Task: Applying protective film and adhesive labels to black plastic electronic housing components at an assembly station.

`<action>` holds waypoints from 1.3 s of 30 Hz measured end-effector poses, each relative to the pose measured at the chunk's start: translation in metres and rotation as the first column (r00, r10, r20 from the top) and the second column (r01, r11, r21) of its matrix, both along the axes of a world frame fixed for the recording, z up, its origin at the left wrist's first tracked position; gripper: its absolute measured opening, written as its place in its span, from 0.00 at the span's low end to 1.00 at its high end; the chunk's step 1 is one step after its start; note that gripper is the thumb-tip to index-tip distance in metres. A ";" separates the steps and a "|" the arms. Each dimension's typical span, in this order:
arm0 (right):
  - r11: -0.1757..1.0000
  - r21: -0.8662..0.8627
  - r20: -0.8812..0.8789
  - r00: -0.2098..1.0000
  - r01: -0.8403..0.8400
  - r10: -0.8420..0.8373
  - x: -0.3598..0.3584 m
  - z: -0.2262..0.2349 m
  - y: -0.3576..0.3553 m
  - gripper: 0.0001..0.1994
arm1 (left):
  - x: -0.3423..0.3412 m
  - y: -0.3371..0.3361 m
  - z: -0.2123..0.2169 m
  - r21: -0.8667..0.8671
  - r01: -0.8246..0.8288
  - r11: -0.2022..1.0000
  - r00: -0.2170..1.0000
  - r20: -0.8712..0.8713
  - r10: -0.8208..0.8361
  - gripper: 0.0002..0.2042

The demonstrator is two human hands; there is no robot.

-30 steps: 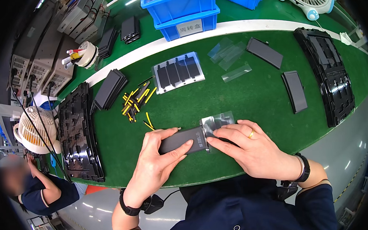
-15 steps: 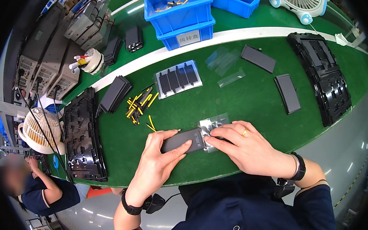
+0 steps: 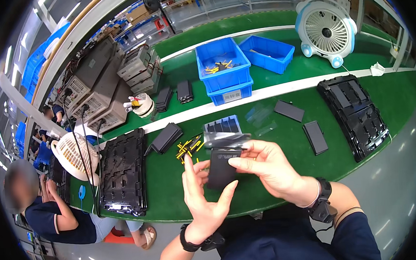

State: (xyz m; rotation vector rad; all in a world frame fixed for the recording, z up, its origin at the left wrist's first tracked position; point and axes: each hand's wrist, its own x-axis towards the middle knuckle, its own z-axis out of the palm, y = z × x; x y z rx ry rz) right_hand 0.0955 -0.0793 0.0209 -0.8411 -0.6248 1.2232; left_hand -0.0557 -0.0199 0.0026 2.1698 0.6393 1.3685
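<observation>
A flat dark-grey battery point(image 3: 222, 170) is raised above the green table, tilted up on its end. My right hand point(image 3: 278, 175) pinches its upper right corner between thumb and fingers. Across its top end lies a shiny clear film point(image 3: 227, 141), blurred. My left hand point(image 3: 203, 208) is at the battery's lower left, thumb and fingers spread apart around it. Some of the left fingertips are partly hidden by the battery. Beyond the hands are loose yellow-and-black strips point(image 3: 186, 150) and a pale sheet with dark pieces point(image 3: 222, 124).
Two more batteries, a far one point(image 3: 289, 110) and a nearer one point(image 3: 315, 137), lie to the right, beside a black tray point(image 3: 358, 117). At left are a battery stack point(image 3: 167, 138) and another black tray point(image 3: 122, 174). Blue bins point(image 3: 226, 82) and a fan point(image 3: 326, 32) stand behind. A co-worker point(image 3: 57, 213) sits at left.
The battery has been lifted off the table and turned upright. My left hand has loosened and spread; my right hand has moved from the film to the battery's corner. The view has tipped up.
</observation>
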 end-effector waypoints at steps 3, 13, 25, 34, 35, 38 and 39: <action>1.000 0.023 0.123 0.992 -0.013 0.010 0.003 -0.002 0.004 0.12 | -0.005 0.017 0.017 -0.607 0.375 0.701 0.926 0.281 -0.253 0.31; 0.988 0.112 0.200 0.972 0.104 -0.125 0.002 -0.018 0.016 0.11 | 0.003 0.016 -0.005 -0.775 0.457 0.436 0.868 0.497 -0.027 0.28; 0.874 0.353 0.724 0.494 0.334 -0.482 -0.018 -0.027 0.011 0.16 | 0.018 0.012 -0.022 -0.575 0.312 0.756 0.911 0.408 -0.066 0.09; 0.902 0.383 0.896 -0.317 0.198 -0.310 -0.028 -0.034 0.005 0.32 | 0.014 0.015 -0.020 -0.432 0.175 0.885 0.960 0.274 -0.056 0.09; 0.908 0.397 0.884 -0.319 0.130 -0.341 -0.024 -0.031 0.006 0.32 | 0.013 0.016 -0.015 -0.458 0.155 0.875 0.969 0.242 -0.045 0.08; 0.933 0.360 0.882 -0.325 -0.002 -0.341 -0.009 -0.018 0.002 0.28 | 0.003 0.025 -0.015 -0.535 0.257 0.805 0.942 0.326 -0.084 0.07; 0.923 0.370 0.924 0.064 0.108 -0.378 -0.004 -0.017 0.002 0.23 | 0.000 0.024 -0.012 -0.590 0.315 0.744 0.928 0.356 -0.110 0.07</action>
